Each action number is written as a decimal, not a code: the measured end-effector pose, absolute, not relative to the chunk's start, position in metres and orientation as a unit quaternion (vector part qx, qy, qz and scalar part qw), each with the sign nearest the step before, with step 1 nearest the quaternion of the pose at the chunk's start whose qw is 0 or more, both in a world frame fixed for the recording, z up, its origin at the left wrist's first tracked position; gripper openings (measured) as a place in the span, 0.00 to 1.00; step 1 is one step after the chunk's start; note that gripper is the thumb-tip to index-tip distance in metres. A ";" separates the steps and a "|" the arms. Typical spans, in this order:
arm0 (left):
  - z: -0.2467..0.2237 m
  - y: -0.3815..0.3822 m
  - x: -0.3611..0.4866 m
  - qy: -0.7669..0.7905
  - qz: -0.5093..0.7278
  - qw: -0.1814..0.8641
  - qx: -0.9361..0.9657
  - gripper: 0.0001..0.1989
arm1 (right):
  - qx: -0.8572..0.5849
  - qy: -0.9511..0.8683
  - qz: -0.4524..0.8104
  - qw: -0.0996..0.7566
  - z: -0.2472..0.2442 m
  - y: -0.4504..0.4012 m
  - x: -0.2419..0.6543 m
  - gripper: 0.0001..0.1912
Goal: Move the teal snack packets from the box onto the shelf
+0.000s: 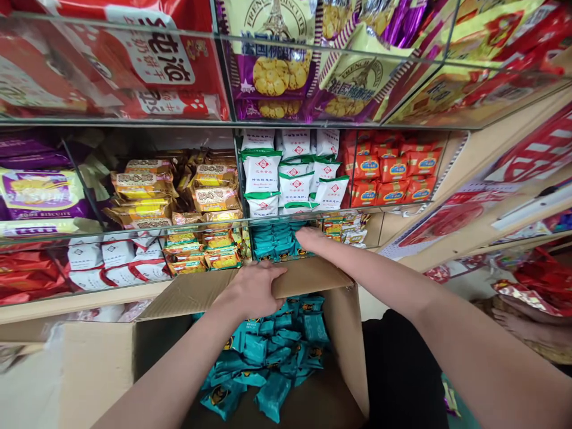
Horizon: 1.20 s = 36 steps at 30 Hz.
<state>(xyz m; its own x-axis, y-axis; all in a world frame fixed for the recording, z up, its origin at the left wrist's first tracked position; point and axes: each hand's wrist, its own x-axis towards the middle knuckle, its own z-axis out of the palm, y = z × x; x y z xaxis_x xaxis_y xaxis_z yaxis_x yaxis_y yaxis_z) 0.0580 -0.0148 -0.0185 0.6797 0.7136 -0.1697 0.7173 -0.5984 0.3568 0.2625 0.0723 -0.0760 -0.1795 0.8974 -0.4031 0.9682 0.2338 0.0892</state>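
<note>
An open cardboard box (342,333) stands below the shelves, with a pile of small teal snack packets (272,342) inside it. My left hand (254,290) is at the box's far flap (308,275), its fingers on the upper side and its lower part over the inner side, gripping it. Beyond the flap, my right hand (310,238) reaches into a low shelf compartment at the right end of stacked teal packets (274,238). Its fingers are largely hidden, so I cannot see whether they hold a packet.
White-and-green packets (295,179) and red packets (393,170) fill the shelf above. Yellow-brown packets (214,185) lie left of them. Clear shelf fronts (134,235) and dividers edge the compartments. Large biscuit bags (272,65) sit on top. A black-clothed leg (397,369) is right of the box.
</note>
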 end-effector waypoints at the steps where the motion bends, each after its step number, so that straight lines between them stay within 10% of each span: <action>1: -0.019 -0.015 0.058 0.399 -0.002 0.204 0.894 0.31 | 0.609 0.761 -0.109 0.198 -0.076 0.071 0.263 0.15; 30: -0.018 -0.016 0.058 0.409 -0.008 0.190 0.893 0.30 | 0.516 0.756 -0.383 0.123 -0.081 0.080 0.251 0.18; 36: -0.016 -0.014 0.058 0.400 -0.005 0.185 0.898 0.31 | 0.573 0.749 -0.329 -0.055 -0.005 0.017 0.265 0.14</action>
